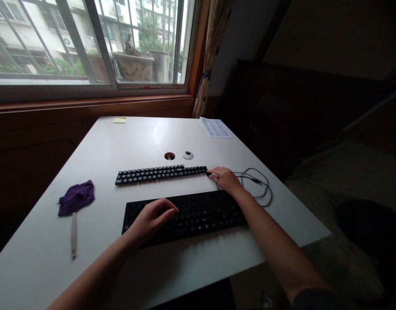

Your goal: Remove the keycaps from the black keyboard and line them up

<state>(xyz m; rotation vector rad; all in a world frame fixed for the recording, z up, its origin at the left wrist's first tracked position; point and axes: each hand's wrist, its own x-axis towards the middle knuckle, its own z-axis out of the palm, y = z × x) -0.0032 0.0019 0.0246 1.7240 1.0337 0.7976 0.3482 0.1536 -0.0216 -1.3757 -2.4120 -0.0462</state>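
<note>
My left hand [154, 215] is over the left half of a black keyboard [201, 211]. Its fingers are curled, and thumb and fingertip meet just above the keys; whatever may be between them is too small to make out. Beyond the keyboard, black keycaps [159, 173] stand side by side in long rows. My right hand [226, 178] reaches past the keyboard to the right end of these rows, its fingertips closed on a small dark keycap [208, 173]. A black cable [267, 189] lies coiled on the table right of that hand.
On the white table [97, 241], a purple cloth [77, 198] covers the head of a tool with a pale handle [73, 237]. Farther back are a round hole [169, 156], a grey grommet [187, 155], a yellow note [119, 120] and printed paper [216, 128]. A barred window stands behind.
</note>
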